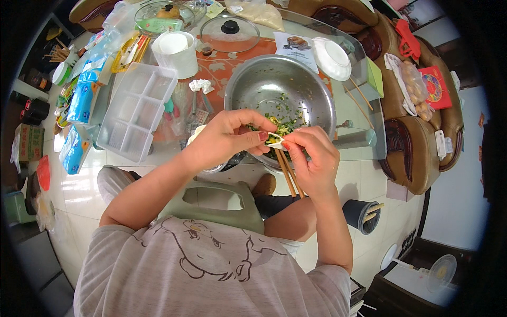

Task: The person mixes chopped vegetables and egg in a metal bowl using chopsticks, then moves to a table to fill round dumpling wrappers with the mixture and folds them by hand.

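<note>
Between the fingertips of my left hand (233, 138) and my right hand (313, 156) is a thin dough wrapper (276, 141), partly folded around green and yellow filling. Both hands pinch its edges above the near rim of a large stainless steel bowl (281, 89). Chopped greens and egg-like bits lie in the bowl and cling to its wall. A pair of wooden chopsticks (288, 174) sticks out over the bowl's near rim, below the wrapper. Partly hidden behind my left hand and forearm, a pale round stack (197, 132) stands by a container.
A clear plastic compartment tray (136, 113) lies left on the glass table, near a white paper-like tub (175, 57). Beyond are a glass lid (229, 39) and an upturned white dish (332, 58). A dark bin (360, 216) stands on the floor at the right.
</note>
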Action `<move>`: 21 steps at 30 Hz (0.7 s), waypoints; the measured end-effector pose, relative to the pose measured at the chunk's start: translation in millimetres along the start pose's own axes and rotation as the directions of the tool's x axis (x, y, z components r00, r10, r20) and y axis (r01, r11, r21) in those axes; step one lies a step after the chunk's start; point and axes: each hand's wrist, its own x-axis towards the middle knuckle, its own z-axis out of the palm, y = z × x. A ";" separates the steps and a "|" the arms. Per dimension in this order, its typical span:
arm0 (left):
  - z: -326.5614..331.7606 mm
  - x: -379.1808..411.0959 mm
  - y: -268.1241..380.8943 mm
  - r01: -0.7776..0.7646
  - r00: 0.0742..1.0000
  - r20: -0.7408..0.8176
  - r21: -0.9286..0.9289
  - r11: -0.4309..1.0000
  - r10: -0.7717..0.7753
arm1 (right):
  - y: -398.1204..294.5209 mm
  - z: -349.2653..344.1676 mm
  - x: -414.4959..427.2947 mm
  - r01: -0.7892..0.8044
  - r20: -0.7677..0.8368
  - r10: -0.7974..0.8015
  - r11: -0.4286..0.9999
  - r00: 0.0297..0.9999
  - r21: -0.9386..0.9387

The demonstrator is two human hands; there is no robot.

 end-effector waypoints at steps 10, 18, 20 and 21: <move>9.1 9.2 -4.0 0.032 0.998 -0.057 0.134 0.990 -0.025 | 2.7 1.1 -3.9 -0.058 0.013 0.057 0.998 0.998 0.028; 19.8 12.6 -2.2 -0.222 0.959 -0.059 0.454 0.863 0.278 | 11.2 -2.0 -6.5 -0.285 -0.023 0.295 0.938 0.955 0.196; 21.5 10.1 -1.9 -0.268 0.943 -0.027 0.527 0.806 0.331 | 12.2 -2.0 -7.5 -0.298 -0.016 0.308 0.930 0.951 0.213; 22.4 9.6 -2.3 -0.266 0.939 -0.032 0.565 0.781 0.343 | 12.2 -2.1 -8.1 -0.306 -0.012 0.316 0.927 0.949 0.217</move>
